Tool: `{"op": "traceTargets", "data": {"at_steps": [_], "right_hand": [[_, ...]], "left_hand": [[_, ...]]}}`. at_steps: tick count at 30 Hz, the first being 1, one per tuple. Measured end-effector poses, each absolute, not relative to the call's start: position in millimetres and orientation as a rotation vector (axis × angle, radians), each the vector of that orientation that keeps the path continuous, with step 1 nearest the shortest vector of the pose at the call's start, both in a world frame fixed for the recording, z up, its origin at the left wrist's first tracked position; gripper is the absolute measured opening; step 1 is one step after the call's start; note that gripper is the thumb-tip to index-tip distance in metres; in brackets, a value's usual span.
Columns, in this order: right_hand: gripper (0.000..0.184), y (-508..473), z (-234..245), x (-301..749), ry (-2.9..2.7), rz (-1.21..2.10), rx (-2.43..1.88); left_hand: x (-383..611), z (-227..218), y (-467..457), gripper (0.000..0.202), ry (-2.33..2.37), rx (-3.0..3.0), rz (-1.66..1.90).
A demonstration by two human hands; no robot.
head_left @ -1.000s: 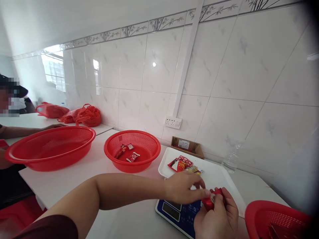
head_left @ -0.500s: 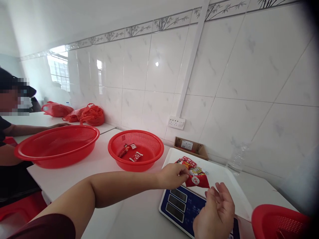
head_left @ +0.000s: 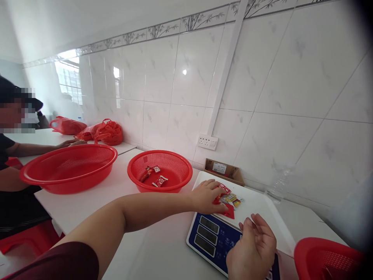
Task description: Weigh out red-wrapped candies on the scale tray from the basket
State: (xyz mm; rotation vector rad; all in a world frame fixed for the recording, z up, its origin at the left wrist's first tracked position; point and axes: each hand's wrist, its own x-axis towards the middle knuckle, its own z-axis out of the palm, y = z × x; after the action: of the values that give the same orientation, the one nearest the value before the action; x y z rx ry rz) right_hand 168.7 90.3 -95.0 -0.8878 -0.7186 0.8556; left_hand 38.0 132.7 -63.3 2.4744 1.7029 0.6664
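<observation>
My left hand reaches across to the white tray of the blue scale and presses its fingers on a red packet lying there. Beside it on the tray sit a few small snack packets. My right hand hovers over the scale's front, palm up, fingers loosely curled and holding nothing.
A red mesh basket with three small wrapped snacks stands left of the scale. A larger red basket lies further left, in front of another seated person. A third red basket sits at bottom right. A cardboard box, clear bottle, red bags.
The red packet went from between both hands to my left hand alone, which carried it onto the tray and set it down. My right hand let go and drew back open.
</observation>
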Motion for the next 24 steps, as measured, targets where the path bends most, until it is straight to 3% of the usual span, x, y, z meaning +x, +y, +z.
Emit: {"op": "traceTargets", "data": {"at_steps": [4,8,17,24], "right_hand": [[0.041,92,-98,166,-0.732,0.851,-0.878],[0.043,93,-100,166,-0.744,0.838,-0.865],[0.042,94,-101,166,-0.768,0.834,-0.854],[0.042,88,-98,164,-0.859,0.797,-0.832]], "left_hand": [[46,-63,139,0.086,1.609,2.393,0.484],[52,-62,156,0.092,1.646,2.305,0.407],[54,-66,192,0.079,1.713,2.369,0.423],[47,-64,158,0.067,1.615,2.41,0.669]]}}
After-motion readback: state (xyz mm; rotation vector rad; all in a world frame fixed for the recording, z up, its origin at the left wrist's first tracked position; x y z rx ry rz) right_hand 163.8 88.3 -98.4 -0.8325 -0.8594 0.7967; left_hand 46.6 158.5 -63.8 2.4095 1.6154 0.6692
